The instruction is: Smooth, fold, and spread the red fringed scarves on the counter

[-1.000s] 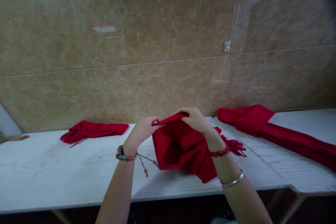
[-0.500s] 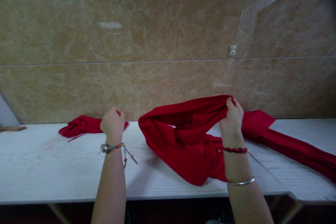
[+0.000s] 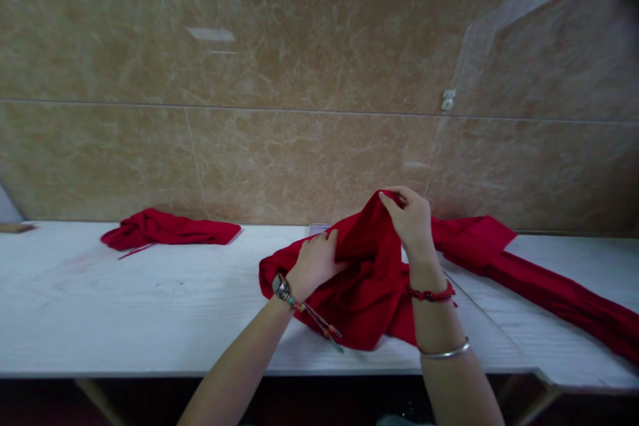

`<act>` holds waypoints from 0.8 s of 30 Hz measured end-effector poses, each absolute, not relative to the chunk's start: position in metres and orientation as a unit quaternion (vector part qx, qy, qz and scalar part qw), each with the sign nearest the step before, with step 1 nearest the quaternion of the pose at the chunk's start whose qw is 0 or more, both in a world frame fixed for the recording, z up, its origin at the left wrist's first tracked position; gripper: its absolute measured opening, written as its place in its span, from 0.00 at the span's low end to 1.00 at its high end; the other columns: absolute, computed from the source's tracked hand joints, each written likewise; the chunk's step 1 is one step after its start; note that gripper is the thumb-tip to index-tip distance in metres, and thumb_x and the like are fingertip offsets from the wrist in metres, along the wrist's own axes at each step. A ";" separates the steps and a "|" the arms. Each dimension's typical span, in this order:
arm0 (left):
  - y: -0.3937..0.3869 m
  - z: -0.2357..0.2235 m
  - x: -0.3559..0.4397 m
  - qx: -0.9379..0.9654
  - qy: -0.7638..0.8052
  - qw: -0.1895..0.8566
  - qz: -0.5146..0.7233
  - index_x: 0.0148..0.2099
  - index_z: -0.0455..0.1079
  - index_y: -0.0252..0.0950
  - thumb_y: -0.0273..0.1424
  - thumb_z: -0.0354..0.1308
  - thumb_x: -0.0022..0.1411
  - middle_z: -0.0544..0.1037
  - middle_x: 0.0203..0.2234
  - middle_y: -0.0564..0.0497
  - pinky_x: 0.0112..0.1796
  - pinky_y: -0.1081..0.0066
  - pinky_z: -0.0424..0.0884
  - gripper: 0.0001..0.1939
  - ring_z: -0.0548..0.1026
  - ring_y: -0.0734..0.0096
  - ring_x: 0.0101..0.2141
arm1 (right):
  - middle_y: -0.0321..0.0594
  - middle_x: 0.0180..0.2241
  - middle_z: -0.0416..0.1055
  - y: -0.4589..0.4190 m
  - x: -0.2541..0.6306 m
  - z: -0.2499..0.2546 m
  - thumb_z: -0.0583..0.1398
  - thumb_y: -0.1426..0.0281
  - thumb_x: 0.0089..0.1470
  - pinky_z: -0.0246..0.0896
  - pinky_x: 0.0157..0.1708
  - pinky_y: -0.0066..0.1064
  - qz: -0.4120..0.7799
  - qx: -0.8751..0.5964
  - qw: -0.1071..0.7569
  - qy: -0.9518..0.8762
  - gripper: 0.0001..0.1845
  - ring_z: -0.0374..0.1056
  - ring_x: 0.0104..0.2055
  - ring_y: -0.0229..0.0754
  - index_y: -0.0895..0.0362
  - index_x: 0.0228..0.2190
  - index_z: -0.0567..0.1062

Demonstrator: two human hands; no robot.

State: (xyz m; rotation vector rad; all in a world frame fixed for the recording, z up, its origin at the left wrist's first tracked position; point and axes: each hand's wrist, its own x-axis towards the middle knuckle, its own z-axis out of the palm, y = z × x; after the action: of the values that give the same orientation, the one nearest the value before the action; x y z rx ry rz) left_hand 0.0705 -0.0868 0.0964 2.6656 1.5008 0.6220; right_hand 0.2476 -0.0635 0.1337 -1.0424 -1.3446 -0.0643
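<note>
A red cloth [image 3: 367, 306], bunched into loose folds, lies partly on the white table and is partly lifted. My right hand [image 3: 412, 216] pinches its upper edge between thumb and fingers, holding it up to a peak. My left hand [image 3: 317, 263] is on the cloth's left side, its fingers over a fold and its thumb reaching toward the dark hollow; the fold sits between them. Some of the fingertips are hidden in the fabric.
A smaller crumpled red cloth [image 3: 170, 227] lies at the left by the wall. More red fabric, a long strip [image 3: 559, 283], stretches to the right. The white table [image 3: 124, 319] meets a brown marbled wall [image 3: 299, 66]. A small flat item [image 3: 319, 229] shows behind the cloth.
My left hand has moved right from beside the smaller cloth onto the main red cloth. My right hand has shifted left, and the open loop of cloth has gathered into a peak.
</note>
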 end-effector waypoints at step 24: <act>-0.072 0.141 0.021 0.787 0.508 0.047 0.346 0.31 0.71 0.33 0.30 0.47 0.56 0.75 0.26 0.51 0.31 0.74 0.64 0.12 0.71 0.70 0.28 | 0.43 0.48 0.68 -0.078 0.217 0.121 0.62 0.65 0.44 0.57 0.49 0.39 0.008 -0.349 0.402 -0.847 0.27 0.63 0.50 0.48 0.52 0.48 0.68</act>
State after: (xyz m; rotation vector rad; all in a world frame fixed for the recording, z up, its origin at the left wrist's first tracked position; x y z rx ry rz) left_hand 0.0215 -0.0722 0.1406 2.4023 1.5494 1.0564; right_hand 0.2171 -0.0780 0.1210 -0.8810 -2.1393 0.0199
